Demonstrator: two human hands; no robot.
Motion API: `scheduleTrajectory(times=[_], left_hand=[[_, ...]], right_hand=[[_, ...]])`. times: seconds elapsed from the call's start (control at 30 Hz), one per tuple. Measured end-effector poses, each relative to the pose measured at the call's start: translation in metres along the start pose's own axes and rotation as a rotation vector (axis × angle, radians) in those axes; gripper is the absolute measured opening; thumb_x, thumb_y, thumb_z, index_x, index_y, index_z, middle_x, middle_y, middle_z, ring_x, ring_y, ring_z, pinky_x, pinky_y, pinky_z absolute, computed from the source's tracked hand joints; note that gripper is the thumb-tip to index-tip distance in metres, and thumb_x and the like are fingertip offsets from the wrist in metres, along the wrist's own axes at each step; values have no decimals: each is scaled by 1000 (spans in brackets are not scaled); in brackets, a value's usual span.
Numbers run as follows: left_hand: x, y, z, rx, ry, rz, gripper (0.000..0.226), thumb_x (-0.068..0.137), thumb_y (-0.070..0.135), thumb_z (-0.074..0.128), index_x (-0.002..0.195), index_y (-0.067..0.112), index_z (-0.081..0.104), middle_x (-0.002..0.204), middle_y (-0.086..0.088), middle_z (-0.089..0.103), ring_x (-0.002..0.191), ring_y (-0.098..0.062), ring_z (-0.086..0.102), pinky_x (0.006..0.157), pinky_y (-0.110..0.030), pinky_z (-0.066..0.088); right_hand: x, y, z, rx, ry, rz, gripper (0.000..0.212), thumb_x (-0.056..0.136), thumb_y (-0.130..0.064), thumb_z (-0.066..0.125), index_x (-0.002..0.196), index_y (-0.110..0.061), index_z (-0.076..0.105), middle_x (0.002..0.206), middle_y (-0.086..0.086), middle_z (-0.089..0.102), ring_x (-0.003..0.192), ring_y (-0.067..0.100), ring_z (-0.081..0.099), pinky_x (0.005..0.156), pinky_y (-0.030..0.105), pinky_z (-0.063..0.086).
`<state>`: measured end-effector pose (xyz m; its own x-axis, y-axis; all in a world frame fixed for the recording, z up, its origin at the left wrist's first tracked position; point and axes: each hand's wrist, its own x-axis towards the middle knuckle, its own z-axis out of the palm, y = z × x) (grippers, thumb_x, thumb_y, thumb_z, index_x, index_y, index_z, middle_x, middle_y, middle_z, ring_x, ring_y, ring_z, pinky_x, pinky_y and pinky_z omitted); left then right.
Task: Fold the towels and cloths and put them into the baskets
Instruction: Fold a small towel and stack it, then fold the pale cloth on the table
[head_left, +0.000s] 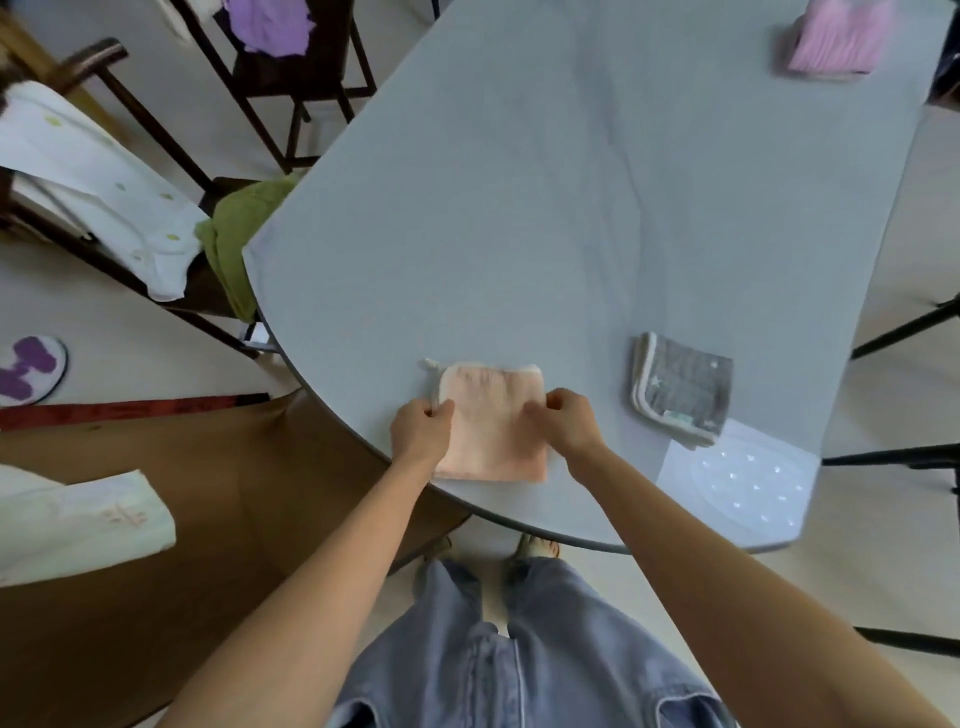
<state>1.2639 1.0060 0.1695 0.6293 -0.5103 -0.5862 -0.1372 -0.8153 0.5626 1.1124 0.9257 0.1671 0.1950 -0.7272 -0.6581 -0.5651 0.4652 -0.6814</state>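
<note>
A small peach cloth (491, 421), folded to a square, lies near the front edge of the grey table (519, 208). My left hand (421, 428) pinches its left edge with curled fingers. My right hand (569, 421) pinches its right edge the same way. A folded grey cloth with white stars and a white border (680, 387) lies to the right of the peach one. At the far right corner of the table sits a folded pink towel (836, 39). No basket is in view.
A green towel (234, 234) and a white dotted cloth (93, 171) hang over a dark chair on the left. A purple cloth (270, 23) lies on another chair at the back. A pale folded cloth (78, 525) rests at the lower left. Black chair legs (904, 457) stand to the right.
</note>
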Motion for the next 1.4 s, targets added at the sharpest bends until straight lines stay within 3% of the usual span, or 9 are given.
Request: scheduleTrajectory(times=[0.13, 0.27, 0.5, 0.7, 0.83, 1.0, 1.07, 1.17, 1.4], left_hand=[[-17, 39, 19, 47, 9, 300, 24, 99, 26, 50, 79, 14, 44, 70, 6, 46, 64, -11, 44, 49, -20, 27], [-24, 92, 69, 61, -115, 456, 21, 96, 21, 55, 106, 3, 60, 102, -10, 66, 93, -25, 60, 71, -28, 38], [-28, 148, 146, 109, -217, 437, 25, 96, 15, 52, 114, 1, 60, 118, -16, 64, 109, -31, 58, 83, -32, 41], [-13, 142, 164, 281, -329, 384, 46, 90, 15, 59, 132, 3, 44, 133, -16, 52, 122, -32, 49, 99, -36, 39], [-9, 132, 135, 278, -326, 421, 44, 94, 24, 57, 134, 8, 47, 129, -11, 57, 119, -28, 54, 99, -36, 43], [-3, 103, 50, 404, -195, 456, 26, 96, 28, 50, 119, 19, 60, 121, 0, 64, 110, -23, 59, 94, -35, 47], [-5, 85, 12, 442, -132, 443, 27, 97, 28, 46, 120, 20, 59, 121, 2, 63, 110, -22, 59, 93, -35, 47], [-12, 41, -55, 466, -4, 398, 29, 99, 27, 43, 122, 20, 58, 121, 1, 63, 107, -22, 60, 91, -37, 49], [-49, -101, -224, 415, 399, 305, 20, 97, 20, 49, 110, 18, 64, 111, -1, 60, 101, -22, 59, 85, -39, 52]], right_hand=[[-5, 4, -42, 77, 224, -176, 18, 89, -21, 52, 88, -3, 54, 75, 0, 52, 68, 14, 47, 61, 27, 39], [-4, 16, -103, 89, 496, -188, 16, 92, -21, 49, 90, -6, 54, 79, 0, 57, 72, 15, 52, 59, 27, 38], [11, 45, -165, 57, 613, -67, 18, 96, -26, 47, 97, -9, 52, 87, 1, 58, 84, 24, 56, 70, 31, 40], [25, 60, -177, -109, 566, 64, 41, 93, -23, 50, 131, -10, 39, 106, 3, 55, 97, 26, 57, 78, 36, 44], [22, 50, -170, -331, 737, -149, 29, 93, -15, 48, 121, -11, 46, 123, 7, 49, 111, 28, 48, 80, 41, 44], [3, -10, -131, -774, 689, -490, 18, 93, -32, 41, 107, -29, 53, 97, -5, 62, 85, 25, 62, 73, 34, 40], [-4, -34, -100, -722, 521, -535, 15, 96, -29, 42, 106, -28, 53, 94, -6, 60, 84, 21, 61, 68, 26, 31], [-11, -61, -23, -510, 211, -620, 16, 94, -11, 49, 108, -11, 58, 103, 8, 65, 88, 26, 61, 69, 28, 38], [-70, -100, 156, -716, -141, -853, 18, 97, -16, 45, 108, -12, 59, 104, 7, 66, 88, 24, 62, 75, 28, 46]])
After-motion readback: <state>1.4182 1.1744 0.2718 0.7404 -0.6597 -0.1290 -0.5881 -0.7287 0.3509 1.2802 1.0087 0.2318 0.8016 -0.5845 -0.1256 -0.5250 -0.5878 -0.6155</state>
